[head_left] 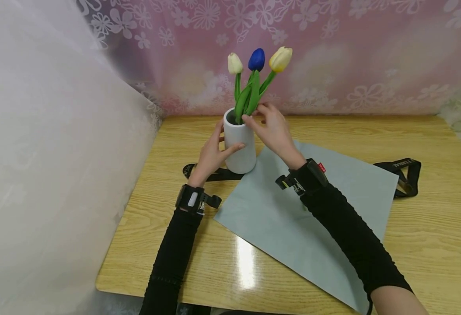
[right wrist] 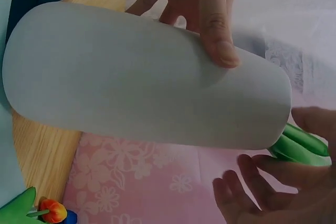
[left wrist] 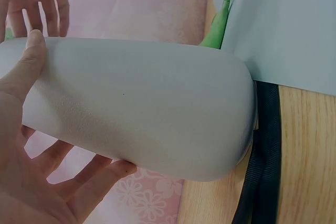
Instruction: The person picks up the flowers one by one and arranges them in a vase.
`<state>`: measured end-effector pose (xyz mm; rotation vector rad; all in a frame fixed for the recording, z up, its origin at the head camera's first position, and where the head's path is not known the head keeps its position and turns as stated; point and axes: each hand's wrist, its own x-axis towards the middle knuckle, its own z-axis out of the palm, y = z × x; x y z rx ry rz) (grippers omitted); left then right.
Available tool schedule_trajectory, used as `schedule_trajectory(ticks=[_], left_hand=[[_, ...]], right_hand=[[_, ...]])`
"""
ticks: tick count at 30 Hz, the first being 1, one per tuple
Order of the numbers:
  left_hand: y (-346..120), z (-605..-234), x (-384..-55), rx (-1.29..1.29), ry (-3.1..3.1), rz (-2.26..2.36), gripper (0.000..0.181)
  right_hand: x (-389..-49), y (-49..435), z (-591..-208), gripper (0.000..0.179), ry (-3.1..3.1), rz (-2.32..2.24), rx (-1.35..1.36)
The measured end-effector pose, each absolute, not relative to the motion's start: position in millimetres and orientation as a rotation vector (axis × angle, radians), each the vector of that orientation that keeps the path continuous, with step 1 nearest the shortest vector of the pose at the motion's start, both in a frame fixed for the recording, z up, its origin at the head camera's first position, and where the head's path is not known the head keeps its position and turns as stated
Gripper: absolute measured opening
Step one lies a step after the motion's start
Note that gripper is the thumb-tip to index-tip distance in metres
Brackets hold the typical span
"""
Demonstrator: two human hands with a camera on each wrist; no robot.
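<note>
A white cylindrical vase (head_left: 240, 151) stands upright on the table, holding two pale yellow tulips (head_left: 281, 59) and a blue tulip (head_left: 256, 60) with green leaves. My left hand (head_left: 214, 153) grips the vase from its left side, thumb across the front and fingers round behind. My right hand (head_left: 271, 129) is at the vase rim, thumb and fingers loosely either side of the leaves (right wrist: 299, 145); whether they press on a stem I cannot tell. In the right wrist view, an orange tulip (right wrist: 52, 211) lies low at the left, with a blue bloom and green leaf beside it.
A flat grey-blue sheet (head_left: 262, 218) lies under my right forearm, its edge close to the vase base. Black straps show at its right (head_left: 409, 175) and behind my left wrist. A pink floral curtain (head_left: 333, 57) hangs behind the wooden table (head_left: 435, 245); white fabric (head_left: 49, 153) hangs at left.
</note>
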<state>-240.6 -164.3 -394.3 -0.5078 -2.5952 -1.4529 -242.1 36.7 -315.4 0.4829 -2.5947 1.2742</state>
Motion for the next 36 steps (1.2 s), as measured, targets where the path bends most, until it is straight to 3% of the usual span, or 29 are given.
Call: schedule_trajectory(ticks=[8, 19, 36], left_hand=[[-163, -395, -239, -0.509, -2.599, -1.450, 0.086], [-162, -393, -239, -0.482, -2.619, -1.425, 0.087], [-162, -393, -240, -0.477, -2.605, -1.430, 0.086]], right_hand=[[-237, 52, -327, 0.052, -2.539, 1.460, 0.513], [-232, 70, -333, 0.026, -2.105, 1.611, 0.481], [-253, 117, -354, 0.024, -2.230, 1.363, 0.308]])
